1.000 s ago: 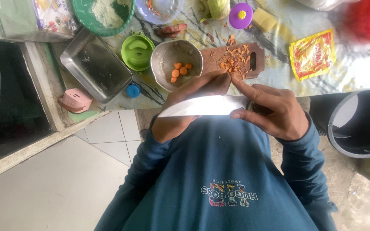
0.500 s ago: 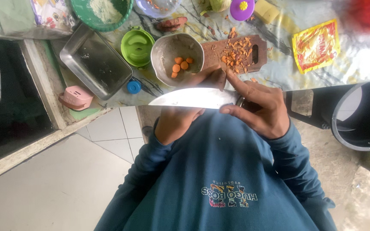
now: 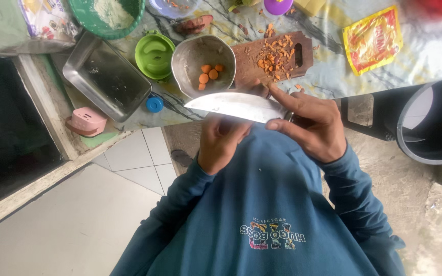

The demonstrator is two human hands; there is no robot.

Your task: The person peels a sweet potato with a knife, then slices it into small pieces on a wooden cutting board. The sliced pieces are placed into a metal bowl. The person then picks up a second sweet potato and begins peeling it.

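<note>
— Looking down close first, what do you see?

— I see my right hand point(image 3: 310, 125) shut tight on the handle of a big knife point(image 3: 231, 105). One finger lies along the blade, I think to keep it steady. The blade lies flat and points left, up in front of my chest.

— And the other hand?

— My left hand point(image 3: 221, 143) is curled up right under the blade. The blade hides its fingers, so I cannot tell if it holds something.

— What is past the knife?

— A metal bowl point(image 3: 180, 71) with a few round carrot slices point(image 3: 208, 74) sits just past the blade, close enough to drop pieces in. Beside it, a wooden cutting board point(image 3: 246, 56) has chopped orange bits point(image 3: 274, 53).

— Farther off?

— A metal tray point(image 3: 103, 76) and a green lid point(image 3: 154, 53) are on the left, and a yellow and red packet point(image 3: 373, 38) is on the right, out of the way.
</note>
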